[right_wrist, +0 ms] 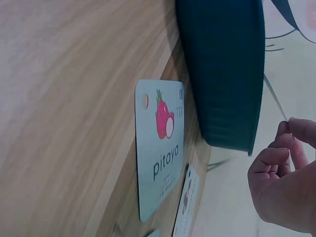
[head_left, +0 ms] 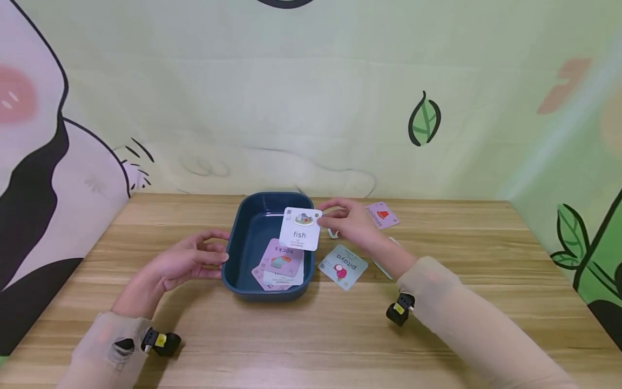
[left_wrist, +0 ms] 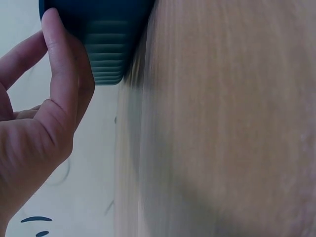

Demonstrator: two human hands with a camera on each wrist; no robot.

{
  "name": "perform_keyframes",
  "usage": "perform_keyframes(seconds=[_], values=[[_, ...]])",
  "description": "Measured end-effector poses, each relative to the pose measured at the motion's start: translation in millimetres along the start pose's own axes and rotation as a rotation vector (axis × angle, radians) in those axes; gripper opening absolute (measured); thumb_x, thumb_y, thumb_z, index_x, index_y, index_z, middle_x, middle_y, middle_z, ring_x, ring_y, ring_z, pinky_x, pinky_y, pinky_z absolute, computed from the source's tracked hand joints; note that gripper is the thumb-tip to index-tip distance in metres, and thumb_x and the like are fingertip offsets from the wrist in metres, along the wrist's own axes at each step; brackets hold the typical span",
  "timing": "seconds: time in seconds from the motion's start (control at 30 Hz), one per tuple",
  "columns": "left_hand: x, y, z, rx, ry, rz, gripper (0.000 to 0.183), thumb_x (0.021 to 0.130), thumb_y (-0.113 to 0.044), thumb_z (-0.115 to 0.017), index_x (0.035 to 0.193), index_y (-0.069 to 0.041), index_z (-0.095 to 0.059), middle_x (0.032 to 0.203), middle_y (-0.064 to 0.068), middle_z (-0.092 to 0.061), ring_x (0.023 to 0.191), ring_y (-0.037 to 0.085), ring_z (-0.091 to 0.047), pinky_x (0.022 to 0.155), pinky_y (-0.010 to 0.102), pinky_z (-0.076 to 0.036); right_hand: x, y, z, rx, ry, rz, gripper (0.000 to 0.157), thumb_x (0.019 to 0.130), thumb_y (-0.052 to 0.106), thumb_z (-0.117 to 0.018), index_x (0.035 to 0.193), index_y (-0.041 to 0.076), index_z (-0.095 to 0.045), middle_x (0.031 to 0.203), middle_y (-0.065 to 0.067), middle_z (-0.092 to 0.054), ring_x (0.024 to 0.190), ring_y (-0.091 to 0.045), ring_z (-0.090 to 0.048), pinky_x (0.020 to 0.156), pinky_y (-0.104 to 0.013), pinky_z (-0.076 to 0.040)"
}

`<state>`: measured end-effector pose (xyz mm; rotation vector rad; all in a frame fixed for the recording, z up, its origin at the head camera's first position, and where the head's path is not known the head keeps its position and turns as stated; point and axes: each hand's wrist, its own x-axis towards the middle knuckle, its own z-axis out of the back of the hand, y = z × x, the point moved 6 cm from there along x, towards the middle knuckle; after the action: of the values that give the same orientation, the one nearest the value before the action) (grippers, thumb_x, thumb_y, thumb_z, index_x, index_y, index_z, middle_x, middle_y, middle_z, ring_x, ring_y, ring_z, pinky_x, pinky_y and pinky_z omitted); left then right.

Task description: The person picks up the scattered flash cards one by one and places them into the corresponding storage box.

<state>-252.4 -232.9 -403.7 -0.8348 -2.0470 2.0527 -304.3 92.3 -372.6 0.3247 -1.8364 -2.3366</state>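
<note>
A white picture card printed "fish" (head_left: 299, 242) is pinched at its right edge by my right hand (head_left: 352, 221), above the right side of a dark blue plastic bin (head_left: 267, 296). In the right wrist view the card (right_wrist: 276, 98) appears edge-on between thumb and fingers. My left hand (head_left: 187, 258) touches the bin's left side with its fingertips, as the left wrist view of the ribbed wall (left_wrist: 106, 49) also shows. Inside the bin lie a pink "socks" card (head_left: 283, 260) and other cards, partly overlapped.
Right of the bin, a "pitaya" card (head_left: 343, 267) lies on the wooden table (head_left: 311, 346). Behind my right forearm are a pink "pajamas" card (head_left: 384, 214) and a white-edged card (head_left: 392, 242), partly hidden. A printed cloth backdrop (head_left: 301, 119) rises at the table's far edge.
</note>
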Motion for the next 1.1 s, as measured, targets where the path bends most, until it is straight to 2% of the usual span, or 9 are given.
perform_keyframes(seconds=[0.1, 0.2, 0.3, 0.4, 0.6, 0.73, 0.87, 0.97, 1.1], values=[[1.0, 1.4, 0.2, -0.001, 0.004, -0.004, 0.062, 0.101, -0.002, -0.062, 0.15, 0.004, -0.025, 0.111, 0.013, -0.06, 0.088, 0.022, -0.069, 0.085, 0.041, -0.06, 2.8, 0.3, -8.4, -0.027, 0.004, 0.027, 0.028, 0.095, 0.014, -0.075, 0.122, 0.011, -0.07, 0.106, -0.008, -0.075, 0.097, -0.045, -0.059, 0.075, -0.038, -0.051], [1.9, 2.3, 0.6, -0.003, -0.001, -0.002, 0.062, 0.1, -0.002, -0.062, 0.15, 0.004, -0.025, 0.111, 0.013, -0.059, 0.088, 0.022, -0.069, 0.086, 0.042, -0.06, 4.0, 0.4, -16.4, -0.054, -0.004, 0.061, 0.025, 0.094, 0.012, -0.076, 0.119, 0.01, -0.071, 0.103, -0.008, -0.075, 0.097, -0.037, -0.064, 0.082, -0.038, -0.055], [2.3, 2.9, 0.5, -0.005, -0.008, 0.003, 0.062, 0.1, -0.001, -0.063, 0.15, 0.004, -0.025, 0.111, 0.014, -0.059, 0.087, 0.022, -0.069, 0.086, 0.042, -0.06, 4.9, -0.2, -23.1, -0.097, -0.019, 0.109, 0.023, 0.094, 0.009, -0.076, 0.117, 0.007, -0.072, 0.099, -0.008, -0.075, 0.094, -0.025, -0.068, 0.084, -0.033, -0.057], [2.2, 3.3, -0.1, -0.009, -0.006, 0.003, 0.063, 0.1, -0.001, -0.063, 0.15, 0.005, -0.025, 0.111, 0.014, -0.059, 0.088, 0.022, -0.069, 0.086, 0.042, -0.06, 5.5, -1.1, -27.6, -0.141, -0.035, 0.145, 0.022, 0.093, 0.008, -0.076, 0.114, 0.006, -0.072, 0.095, -0.008, -0.075, 0.087, -0.02, -0.068, 0.078, -0.028, -0.056], [1.9, 2.5, -1.5, -0.016, 0.007, -0.006, 0.063, 0.1, -0.002, -0.063, 0.15, 0.006, -0.024, 0.11, 0.014, -0.061, 0.088, 0.023, -0.069, 0.085, 0.042, -0.06, 4.9, 2.4, -31.4, -0.253, -0.067, 0.202, 0.021, 0.092, 0.008, -0.078, 0.112, 0.007, -0.074, 0.091, -0.004, -0.072, 0.075, -0.021, -0.06, 0.067, -0.026, -0.05], [2.1, 2.6, -1.6, -0.013, 0.01, -0.012, 0.062, 0.1, -0.001, -0.062, 0.149, 0.005, -0.025, 0.111, 0.014, -0.061, 0.088, 0.023, -0.07, 0.085, 0.042, -0.06, 3.9, 5.1, -32.1, -0.308, -0.066, 0.231, 0.022, 0.093, 0.01, -0.077, 0.114, 0.004, -0.074, 0.102, -0.006, -0.072, 0.075, -0.021, -0.058, 0.066, -0.026, -0.049], [1.7, 2.3, -0.7, -0.006, 0.005, -0.016, 0.062, 0.1, -0.002, -0.062, 0.149, 0.006, -0.025, 0.111, 0.014, -0.061, 0.089, 0.023, -0.07, 0.085, 0.042, -0.06, 2.2, 4.8, -31.8, -0.311, -0.041, 0.225, 0.028, 0.095, 0.014, -0.076, 0.12, 0.004, -0.072, 0.114, -0.011, -0.07, 0.068, -0.021, -0.054, 0.057, -0.025, -0.044], [1.2, 2.3, 0.1, -0.005, 0.003, -0.016, 0.063, 0.1, -0.002, -0.062, 0.15, 0.006, -0.025, 0.111, 0.014, -0.062, 0.089, 0.023, -0.07, 0.086, 0.042, -0.06, 1.6, 2.8, -31.4, -0.295, -0.022, 0.218, 0.029, 0.095, 0.015, -0.075, 0.122, 0.005, -0.072, 0.114, -0.012, -0.07, 0.062, -0.021, -0.052, 0.051, -0.024, -0.04], [0.9, 2.0, 1.0, -0.007, 0.008, -0.018, 0.062, 0.101, -0.002, -0.062, 0.15, 0.006, -0.024, 0.112, 0.014, -0.062, 0.089, 0.024, -0.07, 0.086, 0.042, -0.06, 1.5, 0.6, -30.9, -0.283, -0.008, 0.217, 0.035, 0.095, 0.015, -0.075, 0.128, 0.006, -0.069, 0.121, -0.011, -0.068, 0.066, -0.022, -0.054, 0.054, -0.024, -0.043]])
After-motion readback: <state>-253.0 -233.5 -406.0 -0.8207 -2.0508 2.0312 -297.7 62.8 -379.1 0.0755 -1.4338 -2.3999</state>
